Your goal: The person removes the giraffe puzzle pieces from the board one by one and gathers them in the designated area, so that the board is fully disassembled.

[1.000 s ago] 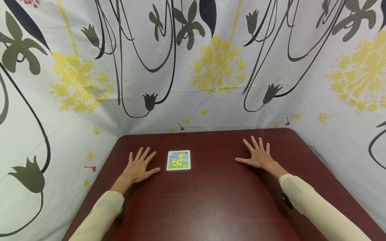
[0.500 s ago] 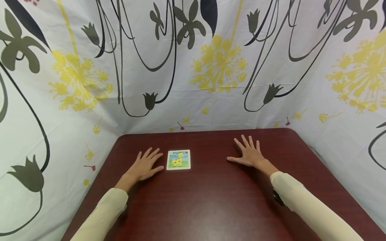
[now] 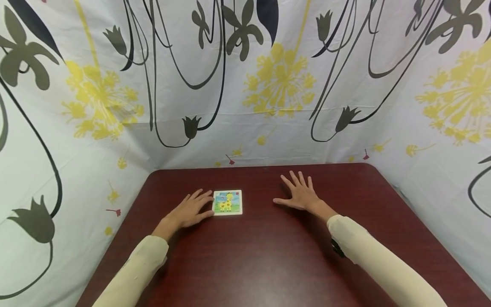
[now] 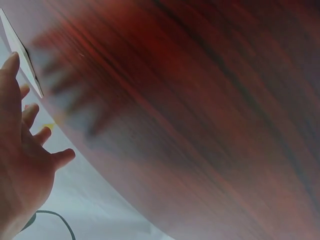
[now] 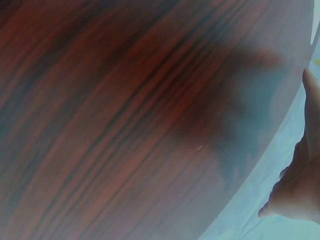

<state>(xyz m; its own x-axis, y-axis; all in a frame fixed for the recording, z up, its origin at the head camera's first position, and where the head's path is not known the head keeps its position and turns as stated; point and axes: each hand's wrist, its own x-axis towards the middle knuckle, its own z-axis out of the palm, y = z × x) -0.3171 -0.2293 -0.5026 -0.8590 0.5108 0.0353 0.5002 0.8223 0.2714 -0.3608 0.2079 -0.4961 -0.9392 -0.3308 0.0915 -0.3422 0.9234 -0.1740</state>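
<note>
A square picture puzzle point(image 3: 227, 202) with a white border and a yellow giraffe on it lies flat toward the back of the table. My left hand point(image 3: 188, 211) is at its left edge, fingers spread and thumb tip by the lower left corner; whether they touch it I cannot tell. In the left wrist view, the white edge of the puzzle point(image 4: 22, 55) shows beyond the left hand point(image 4: 20, 145). My right hand point(image 3: 299, 194) hovers to the right of the puzzle with spread fingers and holds nothing. The right wrist view shows part of the right hand point(image 5: 297, 185) over the table.
The dark red wooden table point(image 3: 261, 256) has rounded back corners. White cloth point(image 3: 230, 98) printed with grey plants and yellow flowers hangs behind it and along both sides. A dark band point(image 3: 337, 248) sits at the right sleeve.
My left hand has moved right, up to the puzzle's left edge. My right hand has moved left, closer to the puzzle. The puzzle has stayed in place on the table.
</note>
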